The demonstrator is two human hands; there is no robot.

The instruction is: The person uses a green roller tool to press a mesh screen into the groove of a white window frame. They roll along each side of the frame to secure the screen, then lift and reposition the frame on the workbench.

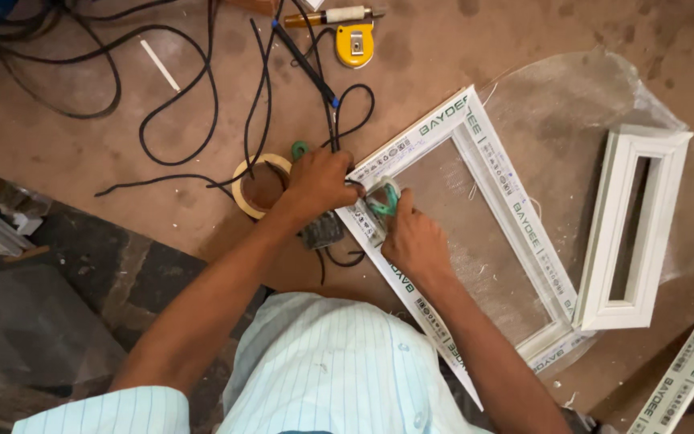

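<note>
both hands meet at the frame's [487, 173] left rail. the left hand [319, 183] presses down there, its grip hidden. the right hand [415, 241] is closed on a green tool [382, 201] on that rail. mesh looks mostly seated; this rail seems unfinished. a tape roll [242, 181] lies left of the frame.

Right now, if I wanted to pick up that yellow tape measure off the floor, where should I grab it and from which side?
Probably from above, pinching the two flat yellow sides of the tape measure. It lies flat near the picture's top edge with its metal clip facing up. A black cable runs close on its left and a wooden-handled tool lies just above, so coming in from the right or lower side looks clearest.
</note>
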